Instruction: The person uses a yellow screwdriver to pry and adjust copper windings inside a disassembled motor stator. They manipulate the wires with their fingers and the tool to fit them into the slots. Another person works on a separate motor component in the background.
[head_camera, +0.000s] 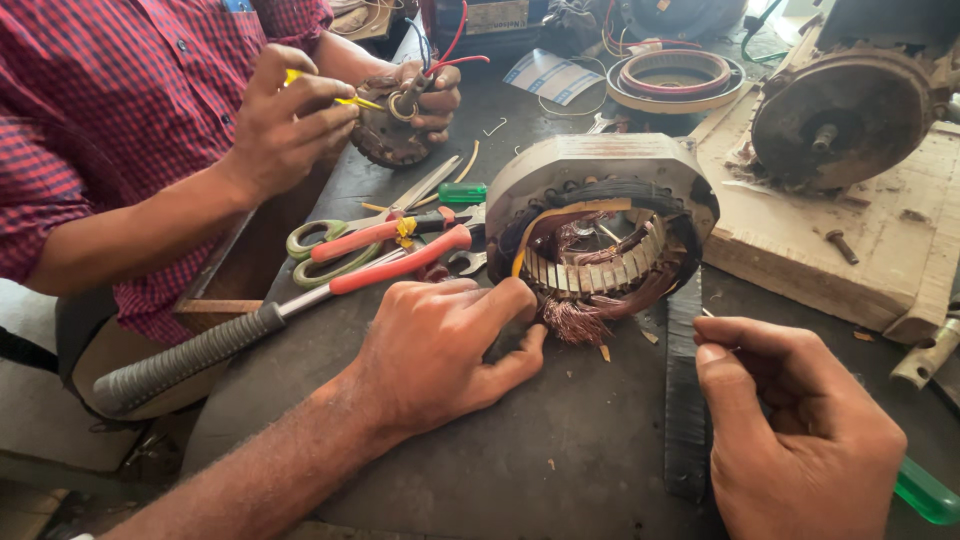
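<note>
The motor stator (600, 215), set mid-tabletop (560, 450), is steadied by the left hand (440, 345), fingers curled against its near rim beside frayed copper windings (575, 320). A thin strand seems pinched in the right hand (800, 430), closed. Winding removal is judged underway; careful pulling is called for.

A motor repair workshop around me, grimy dark workbench (560, 440), a motor stator (600, 215) with frayed copper windings under my left hand (445, 350), pliers (385, 250), scissors (370, 225), a hammer (200, 350), a rusty motor housing (840, 115) on a wooden block (850, 260), a co-worker's hands (290, 120) on another wired part (395, 125)
</note>
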